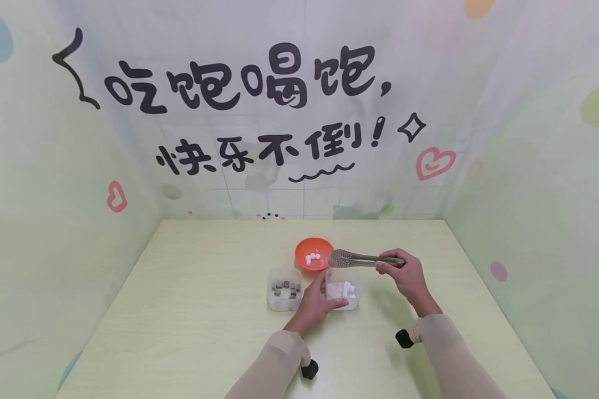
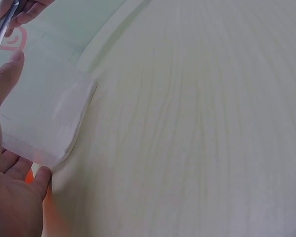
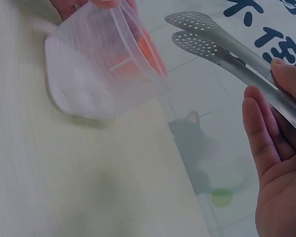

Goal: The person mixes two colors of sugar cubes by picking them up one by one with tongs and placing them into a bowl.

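Head: left hand (image 1: pixel 315 303) grips the clear box (image 1: pixel 355 277) of white cubes (image 1: pixel 348 289), right hand (image 1: pixel 404 272) holds the tongs (image 1: pixel 346 258) by the bowl (image 1: pixel 299 260), where a few white pieces lie. Second box (image 1: pixel 274 303) with dark cubes (image 1: pixel 286 285) sits just beside the left hand, so a sideways nudge could shift it

Left wrist: thumb and fingers hold the clear box's wall; too hard a squeeze might flex it or make it slide

Right wrist: tong tips slightly apart, nothing between them; smooth metal could drop a cube, and a low pass may clip the rim
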Demonstrator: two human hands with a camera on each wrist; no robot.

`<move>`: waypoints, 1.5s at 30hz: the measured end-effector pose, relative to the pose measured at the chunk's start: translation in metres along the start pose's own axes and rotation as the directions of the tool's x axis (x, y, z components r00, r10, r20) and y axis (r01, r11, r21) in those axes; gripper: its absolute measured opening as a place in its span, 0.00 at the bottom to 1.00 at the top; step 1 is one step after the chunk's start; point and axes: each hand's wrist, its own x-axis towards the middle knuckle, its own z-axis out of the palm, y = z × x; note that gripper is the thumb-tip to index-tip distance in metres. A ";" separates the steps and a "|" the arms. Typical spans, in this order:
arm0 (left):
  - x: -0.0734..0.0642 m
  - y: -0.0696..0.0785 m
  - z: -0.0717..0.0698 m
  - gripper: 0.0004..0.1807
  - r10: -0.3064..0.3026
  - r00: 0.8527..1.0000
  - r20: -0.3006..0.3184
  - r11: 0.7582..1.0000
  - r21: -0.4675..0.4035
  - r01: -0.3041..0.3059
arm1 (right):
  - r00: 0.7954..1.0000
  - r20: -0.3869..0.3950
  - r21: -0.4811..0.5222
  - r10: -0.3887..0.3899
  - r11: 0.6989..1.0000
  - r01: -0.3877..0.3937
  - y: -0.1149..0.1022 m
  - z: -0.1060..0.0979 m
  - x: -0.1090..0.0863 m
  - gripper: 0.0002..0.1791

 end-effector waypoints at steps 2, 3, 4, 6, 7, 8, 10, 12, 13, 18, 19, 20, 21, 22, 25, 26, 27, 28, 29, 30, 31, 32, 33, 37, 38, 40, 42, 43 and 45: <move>0.000 0.000 -0.001 0.54 0.005 1.000 0.004 1.000 -0.007 -0.005 | 1.000 0.028 -0.001 -0.004 1.000 0.004 0.000 -0.002 -0.002 0.15; 0.001 0.000 -0.001 0.54 0.008 1.000 0.005 1.000 -0.010 -0.008 | 0.999 0.040 -0.013 -0.005 1.000 0.005 0.000 -0.003 -0.003 0.15; 0.001 0.000 -0.002 0.54 0.012 1.000 0.004 1.000 -0.013 -0.012 | 0.999 0.049 -0.019 0.001 1.000 0.000 0.003 -0.004 -0.003 0.15; 0.002 0.000 -0.002 0.54 0.012 1.000 0.002 1.000 -0.016 -0.012 | 0.998 0.066 -0.034 0.014 0.999 -0.012 0.005 -0.006 -0.004 0.16; 0.002 0.001 -0.003 0.53 0.012 1.000 0.001 1.000 -0.018 -0.012 | 0.997 0.073 -0.038 0.020 0.999 -0.017 0.003 -0.007 -0.005 0.16; 0.002 0.002 -0.003 0.53 0.015 1.000 0.000 1.000 -0.022 -0.015 | 0.997 0.079 -0.046 0.028 0.999 -0.025 0.001 -0.007 -0.006 0.15; 0.002 0.002 -0.003 0.52 0.017 1.000 0.000 1.000 -0.021 -0.017 | 0.995 0.088 -0.059 0.040 0.998 -0.035 -0.005 -0.008 -0.009 0.15; 0.002 0.002 -0.003 0.52 0.018 1.000 -0.001 1.000 -0.018 -0.018 | 0.995 0.093 -0.073 0.045 0.997 -0.038 -0.009 -0.008 -0.012 0.15; 0.002 0.002 -0.003 0.52 0.015 1.000 0.001 1.000 -0.017 -0.015 | 0.994 0.096 -0.077 0.044 0.996 -0.036 -0.011 -0.008 -0.013 0.15; 0.001 0.001 -0.003 0.53 0.014 1.000 0.005 1.000 -0.016 -0.014 | 0.994 0.091 -0.090 0.064 0.994 -0.056 0.004 -0.010 -0.012 0.15; 0.000 0.001 -0.003 0.53 0.015 1.000 0.007 1.000 -0.019 -0.014 | 0.994 0.089 -0.088 0.064 0.995 -0.056 0.007 -0.010 -0.012 0.15; 0.000 0.001 -0.003 0.53 0.013 1.000 0.009 1.000 -0.021 -0.013 | 0.994 0.086 -0.087 0.064 0.995 -0.056 0.011 -0.010 -0.011 0.16; 0.000 0.001 -0.003 0.53 0.012 1.000 0.011 1.000 -0.025 -0.012 | 0.995 0.084 -0.087 0.058 0.995 -0.051 0.013 -0.011 -0.011 0.16; 0.000 0.002 -0.003 0.54 0.007 1.000 0.014 1.000 -0.026 -0.007 | 0.995 0.083 -0.089 0.051 0.995 -0.044 0.014 -0.011 -0.011 0.16; 0.001 0.001 -0.002 0.54 0.000 1.000 0.016 1.000 -0.022 0.001 | 0.997 0.077 -0.095 0.031 0.995 -0.024 0.016 -0.011 -0.012 0.17; 0.001 0.000 -0.002 0.54 -0.003 1.000 0.017 1.000 -0.020 0.003 | 0.997 0.074 -0.098 0.028 0.995 -0.020 0.017 -0.011 -0.012 0.17; 0.001 0.000 -0.002 0.55 -0.004 1.000 0.017 1.000 -0.020 0.005 | 0.997 0.070 -0.105 0.027 0.994 -0.019 0.017 -0.011 -0.012 0.16; 0.002 -0.001 -0.002 0.55 -0.002 1.000 0.016 1.000 -0.018 0.002 | 0.997 0.067 -0.112 0.026 0.993 -0.019 0.017 -0.010 -0.012 0.16; 0.002 -0.001 -0.002 0.55 0.003 1.000 0.015 1.000 -0.019 -0.002 | 0.998 0.064 -0.119 0.026 0.993 -0.018 0.017 -0.010 -0.013 0.16; 0.002 -0.002 -0.002 0.55 0.006 1.000 0.015 1.000 -0.022 -0.006 | 0.998 0.063 -0.124 0.026 0.992 -0.018 0.017 -0.010 -0.013 0.16; 0.002 -0.002 -0.001 0.55 0.007 1.000 0.015 1.000 -0.024 -0.007 | 0.998 0.062 -0.129 0.025 0.991 -0.017 0.017 -0.009 -0.013 0.16; 0.002 -0.002 -0.001 0.54 0.009 1.000 0.015 1.000 -0.025 -0.008 | 0.998 0.061 -0.133 0.024 0.991 -0.016 0.017 -0.009 -0.013 0.16; 0.002 -0.002 -0.001 0.54 0.011 1.000 0.015 1.000 -0.027 -0.011 | 0.998 0.060 -0.137 0.024 0.990 -0.015 0.017 -0.009 -0.014 0.16; 0.002 -0.002 -0.001 0.54 0.008 1.000 0.016 1.000 -0.026 -0.008 | 0.998 0.066 -0.138 0.009 0.990 0.001 0.017 -0.008 -0.014 0.15; 0.002 -0.002 -0.001 0.54 0.010 1.000 0.014 1.000 -0.025 -0.010 | 0.998 0.068 -0.143 0.003 0.990 0.007 0.017 -0.007 -0.014 0.15; 0.002 -0.002 -0.001 0.54 0.010 1.000 0.016 1.000 -0.023 -0.010 | 0.997 0.076 -0.166 -0.015 0.986 0.027 0.016 -0.006 -0.014 0.14; 0.002 -0.003 -0.001 0.54 0.011 1.000 0.018 1.000 -0.024 -0.011 | 0.996 0.084 -0.205 -0.038 0.977 0.055 0.015 -0.005 -0.014 0.13; 0.002 -0.003 -0.001 0.54 0.012 1.000 0.018 1.000 -0.025 -0.012 | 0.995 0.089 -0.230 -0.051 0.971 0.071 0.014 -0.004 -0.014 0.13; 0.001 -0.003 -0.001 0.54 0.009 1.000 0.021 1.000 -0.023 -0.009 | 0.993 0.097 -0.273 -0.072 0.957 0.096 0.013 -0.003 -0.013 0.12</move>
